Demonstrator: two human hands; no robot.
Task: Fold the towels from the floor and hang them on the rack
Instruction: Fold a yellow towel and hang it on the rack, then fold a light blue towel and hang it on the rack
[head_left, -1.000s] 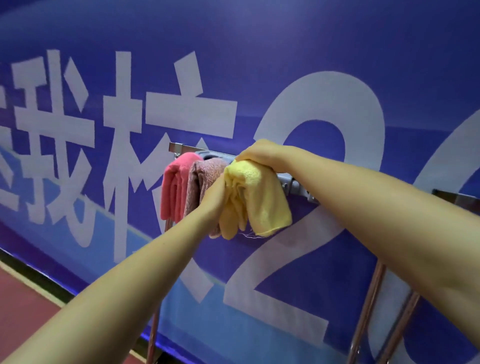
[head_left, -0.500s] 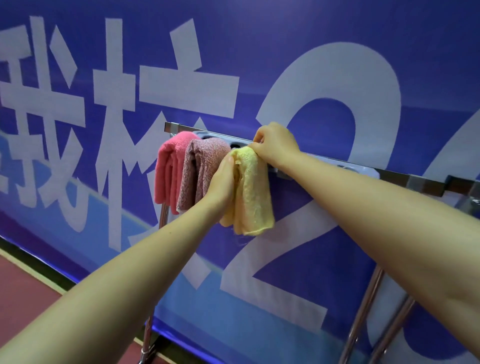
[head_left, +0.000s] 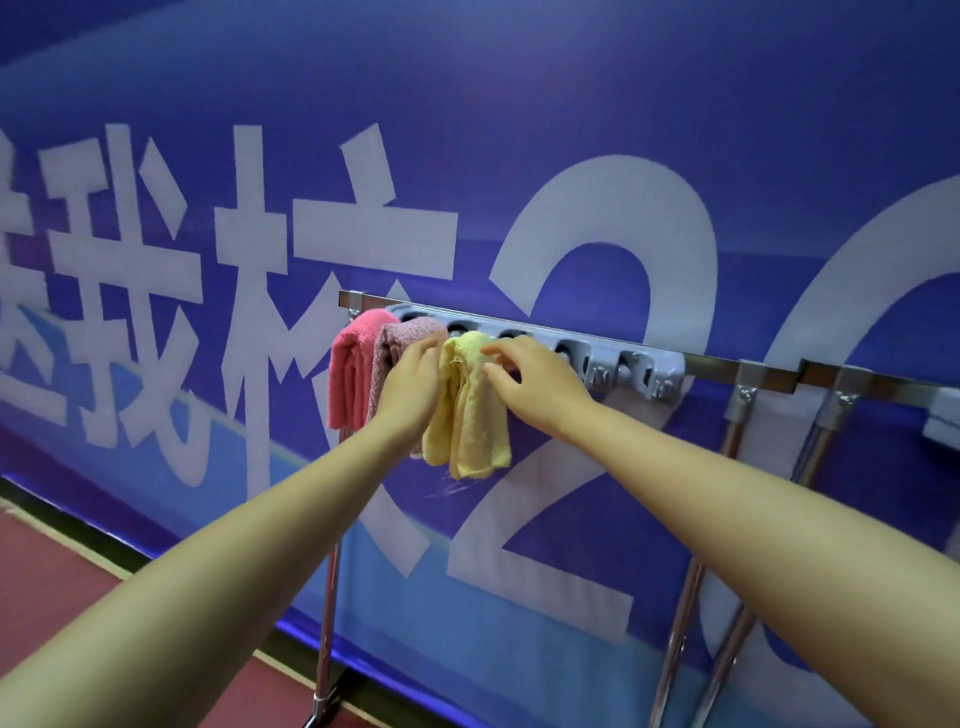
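Three folded towels hang side by side at the left end of the metal rack (head_left: 717, 361): a pink towel (head_left: 350, 374), a mauve towel (head_left: 397, 343) and a yellow towel (head_left: 470, 415). My left hand (head_left: 410, 387) lies between the mauve and yellow towels, its fingers against the yellow towel's left side. My right hand (head_left: 535, 382) hovers at the yellow towel's upper right with fingers spread and relaxed, fingertips touching its top. A grey hook strip (head_left: 623, 366) runs along the rack bar behind the towels.
A blue banner wall (head_left: 571, 130) with large white characters stands right behind the rack. The rack's chrome legs (head_left: 691, 597) go down at right, and a thin left leg (head_left: 327, 613) reaches the red floor (head_left: 47, 587).
My right hand has let go of the yellow towel's top and opened its fingers. The towel now hangs on the rack by itself. The view has shifted down and back.
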